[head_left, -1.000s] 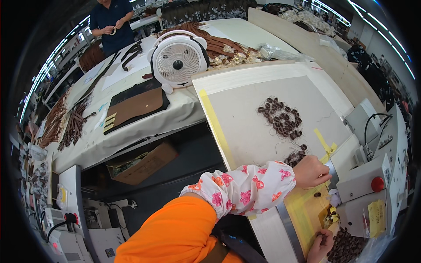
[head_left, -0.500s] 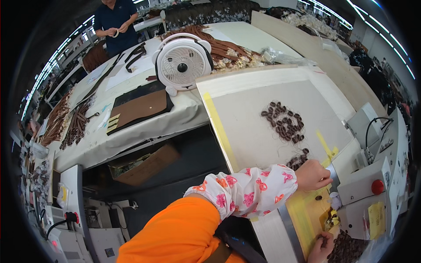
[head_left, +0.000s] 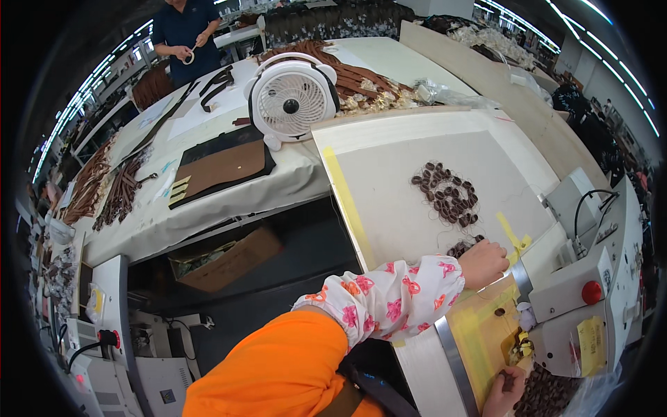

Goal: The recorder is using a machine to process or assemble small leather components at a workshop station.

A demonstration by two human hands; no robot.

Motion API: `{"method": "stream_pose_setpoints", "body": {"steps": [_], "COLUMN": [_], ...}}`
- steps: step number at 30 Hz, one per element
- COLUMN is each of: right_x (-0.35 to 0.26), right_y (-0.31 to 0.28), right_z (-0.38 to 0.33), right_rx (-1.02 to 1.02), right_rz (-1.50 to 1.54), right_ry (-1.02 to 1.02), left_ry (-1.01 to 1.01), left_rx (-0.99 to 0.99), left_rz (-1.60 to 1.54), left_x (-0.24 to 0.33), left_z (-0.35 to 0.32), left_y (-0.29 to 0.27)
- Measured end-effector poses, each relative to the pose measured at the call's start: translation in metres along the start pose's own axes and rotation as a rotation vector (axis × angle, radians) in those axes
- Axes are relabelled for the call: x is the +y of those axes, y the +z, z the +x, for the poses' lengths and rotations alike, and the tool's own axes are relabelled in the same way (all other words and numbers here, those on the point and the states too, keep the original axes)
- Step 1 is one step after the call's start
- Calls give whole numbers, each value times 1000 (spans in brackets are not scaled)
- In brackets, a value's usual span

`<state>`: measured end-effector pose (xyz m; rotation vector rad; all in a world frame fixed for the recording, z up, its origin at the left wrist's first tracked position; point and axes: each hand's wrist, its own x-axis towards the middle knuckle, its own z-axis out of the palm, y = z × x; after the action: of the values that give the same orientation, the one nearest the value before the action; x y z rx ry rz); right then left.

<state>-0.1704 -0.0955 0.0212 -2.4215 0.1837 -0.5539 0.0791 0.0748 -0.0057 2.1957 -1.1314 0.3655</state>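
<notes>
My left hand (head_left: 484, 265), in a white sleeve cover with pink and orange butterflies, is over the near right corner of the pale board, next to a small cluster of dark brown oval pieces (head_left: 461, 247). Its fingers are curled together, and whatever they may hold is hidden. Low on the right, my right hand (head_left: 501, 395) pinches a small dark brown piece (head_left: 509, 381). Beside it lies a heap of similar brown pieces (head_left: 549, 389). A single brown piece (head_left: 499, 312) lies on the yellow-taped plate (head_left: 479, 340) between my hands.
A larger group of brown ovals with loose threads (head_left: 448, 194) lies on the board (head_left: 375, 181). To the right stands a machine with a red button (head_left: 592, 292). Beyond are a white fan (head_left: 290, 104), a brown panel (head_left: 226, 170) and a person (head_left: 184, 35) holding a tape-like ring.
My left hand has moved slightly left and away from the machine, toward the small cluster on the board. My right hand stays by the heap, still pinching.
</notes>
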Motion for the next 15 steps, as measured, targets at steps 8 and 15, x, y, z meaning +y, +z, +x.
{"method": "stream_pose_setpoints", "body": {"steps": [8, 15], "right_x": [6, 6], "right_y": [2, 2], "right_z": [-1, 0], "right_rx": [11, -4], "right_rz": [85, 26], "right_ry": [15, 23], "left_ry": [50, 60], "left_rx": [189, 8], "left_rz": [-32, 50], "left_x": [-5, 1], "left_z": [10, -1], "left_y": [-19, 8]}}
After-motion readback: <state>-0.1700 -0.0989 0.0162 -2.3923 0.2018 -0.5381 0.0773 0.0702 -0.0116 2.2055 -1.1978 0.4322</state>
